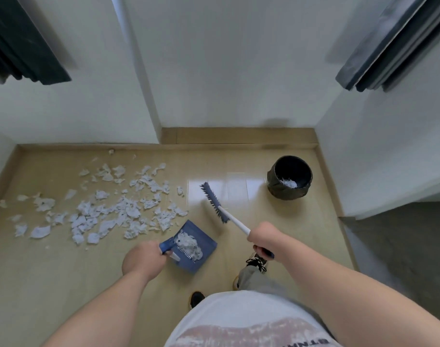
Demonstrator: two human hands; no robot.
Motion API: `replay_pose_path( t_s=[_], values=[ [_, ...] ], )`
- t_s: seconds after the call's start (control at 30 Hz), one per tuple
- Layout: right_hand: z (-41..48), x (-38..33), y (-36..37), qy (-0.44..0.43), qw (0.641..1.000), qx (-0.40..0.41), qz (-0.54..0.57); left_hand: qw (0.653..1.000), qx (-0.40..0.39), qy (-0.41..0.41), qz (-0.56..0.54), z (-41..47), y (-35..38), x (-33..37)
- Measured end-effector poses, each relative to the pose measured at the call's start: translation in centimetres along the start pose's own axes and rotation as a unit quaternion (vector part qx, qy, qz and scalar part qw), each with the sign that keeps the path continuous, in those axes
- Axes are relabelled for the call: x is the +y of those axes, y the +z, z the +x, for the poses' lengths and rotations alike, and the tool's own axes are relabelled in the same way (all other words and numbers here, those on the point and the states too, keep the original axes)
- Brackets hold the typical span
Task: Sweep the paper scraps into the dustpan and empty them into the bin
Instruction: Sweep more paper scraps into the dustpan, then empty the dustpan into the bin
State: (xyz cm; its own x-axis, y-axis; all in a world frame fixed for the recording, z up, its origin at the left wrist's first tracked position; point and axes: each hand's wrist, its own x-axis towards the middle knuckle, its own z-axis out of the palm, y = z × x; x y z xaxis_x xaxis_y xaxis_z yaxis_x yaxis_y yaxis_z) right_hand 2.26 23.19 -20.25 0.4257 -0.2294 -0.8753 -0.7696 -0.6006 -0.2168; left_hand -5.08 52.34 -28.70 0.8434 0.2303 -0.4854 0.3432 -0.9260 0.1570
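Head view, looking down at a tan tiled floor (239,246) in a white-walled corner. Paper scraps (108,211): torn, crumpled white pieces with faint bluish marks, scattered in a broad patch over the left half of the floor, from near the skirting board to just beside the dustpan. Dustpan (201,234): blue plastic, square-mouthed, with a comb-like row of teeth near its handle; a heap of scraps (190,244) lies inside it. Left hand (141,259): fingers curled round the dustpan's blue handle, gripping it. The pan extends forward and to the right of this hand, its far edge next to the nearest loose scraps. Whether the pan rests on the floor or is raised cannot be told. Broom (213,202): blue bristle head, white shaft, dark blue grip at the end. Right hand (260,237): closed round the shaft just above the dark grip. The head points forward and leftward from this hand, between the dustpan and the bin. Bin (276,189): round, lined with a black bag, upright near the right-hand wall, well apart from both hands and beyond the broom head; some white pieces (289,182) lie at its bottom. Lower edge: a white printed shirt (239,319), a dark shoe (196,298) and a laced shoe (257,262) beneath the right wrist.
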Motion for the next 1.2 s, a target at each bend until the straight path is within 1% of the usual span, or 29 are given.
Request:
replay_pose_path(
  t_s=[0.1,0.2,0.33,0.57,0.77,0.87,1.1,1.2],
  values=[
    [-0.9,0.3,-0.4,-0.001,0.997,-0.001,0.079,0.999,0.032,0.01,0.01,-0.9,-1.2,1.3],
    [-1.8,0.6,-1.2,-0.016,0.991,0.005,0.134,0.997,0.067,0.03,0.027,-1.3,-2.8,2.5],
    [-3.3,1.2,-2.7,-0.046,0.983,0.019,0.175,0.99,0.113,0.07,0.049,-0.6,-5.8,4.3],
    [-4.8,2.3,-5.2,-0.084,0.966,0.058,0.237,0.975,0.163,0.127,0.08,0.0,-11.7,9.2],
    [-4.7,3.3,-9.2,-0.107,0.937,0.095,0.319,0.955,0.214,0.176,0.104,0.0,-16.7,15.4],
    [-4.5,3.9,-11.7,-0.111,0.926,0.095,0.348,0.94,0.245,0.208,0.114,0.4,-18.1,18.7],
    [-2.9,6.5,-18.2,-0.131,0.905,0.123,0.385,0.916,0.262,0.265,0.15,0.4,-19.6,27.9],
    [-2.9,8.0,-20.7,-0.128,0.901,0.117,0.398,0.909,0.257,0.283,0.167,0.6,-19.5,31.7]
  ],
)
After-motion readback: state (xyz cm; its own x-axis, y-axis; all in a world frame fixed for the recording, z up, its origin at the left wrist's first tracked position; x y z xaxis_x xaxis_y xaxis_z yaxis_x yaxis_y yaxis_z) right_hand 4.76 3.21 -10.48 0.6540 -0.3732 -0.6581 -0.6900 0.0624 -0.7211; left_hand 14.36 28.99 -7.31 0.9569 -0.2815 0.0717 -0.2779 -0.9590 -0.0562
